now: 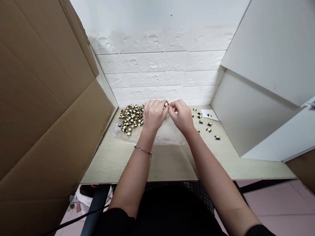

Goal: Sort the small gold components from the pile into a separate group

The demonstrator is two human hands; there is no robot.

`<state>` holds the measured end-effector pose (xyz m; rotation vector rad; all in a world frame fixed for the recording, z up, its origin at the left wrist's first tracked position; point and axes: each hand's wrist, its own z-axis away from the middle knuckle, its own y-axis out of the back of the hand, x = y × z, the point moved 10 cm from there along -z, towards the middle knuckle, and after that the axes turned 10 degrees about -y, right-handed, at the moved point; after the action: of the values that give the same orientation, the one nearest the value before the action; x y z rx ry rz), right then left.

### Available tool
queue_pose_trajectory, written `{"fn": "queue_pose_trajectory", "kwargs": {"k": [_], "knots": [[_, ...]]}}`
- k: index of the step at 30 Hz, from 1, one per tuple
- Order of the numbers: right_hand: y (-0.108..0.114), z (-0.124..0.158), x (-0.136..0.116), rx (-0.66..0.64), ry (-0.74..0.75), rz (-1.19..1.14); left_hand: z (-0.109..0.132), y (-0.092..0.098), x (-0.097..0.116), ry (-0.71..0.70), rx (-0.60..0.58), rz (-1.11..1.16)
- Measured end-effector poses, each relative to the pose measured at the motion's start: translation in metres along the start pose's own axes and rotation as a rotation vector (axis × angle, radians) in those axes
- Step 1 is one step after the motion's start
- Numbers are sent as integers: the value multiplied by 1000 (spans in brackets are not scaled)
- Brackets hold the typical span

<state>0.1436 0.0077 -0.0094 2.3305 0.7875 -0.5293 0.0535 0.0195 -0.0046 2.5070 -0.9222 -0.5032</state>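
Observation:
My left hand [154,115] and my right hand [181,115] meet fingertip to fingertip above the table. Pinched in my left fingers is a small black-and-yellow part [166,104], perhaps a little transformer or coil; my right thumb and forefinger close together right beside it. Whether my right fingers grip it too is hidden. Left of my left hand lies a heap of the same small parts [131,117] on a clear plastic bag [167,134]. Several loose ones [209,124] are scattered on the table to the right of my right hand.
A pale wooden table [108,164] runs to a white brick-patterned wall [165,61]. Tall cardboard [36,89] stands at the left, and white panels [259,99] rise at the right. A white paper slip [213,116] carries one part. A black cable [53,230] hangs lower left.

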Motion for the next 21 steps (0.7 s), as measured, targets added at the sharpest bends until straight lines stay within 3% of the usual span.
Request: {"fn": "queue_pose_trajectory", "kwargs": {"k": [8,14,21], "knots": [[22,-2,6,151,-63,-106,-1,10,-3,11,82,14],[5,-5,3,-41,-19,-217,0,13,-6,15,84,14],[6,-4,2,-33,-5,-179,-1,10,-1,-25,44,-18]]}}
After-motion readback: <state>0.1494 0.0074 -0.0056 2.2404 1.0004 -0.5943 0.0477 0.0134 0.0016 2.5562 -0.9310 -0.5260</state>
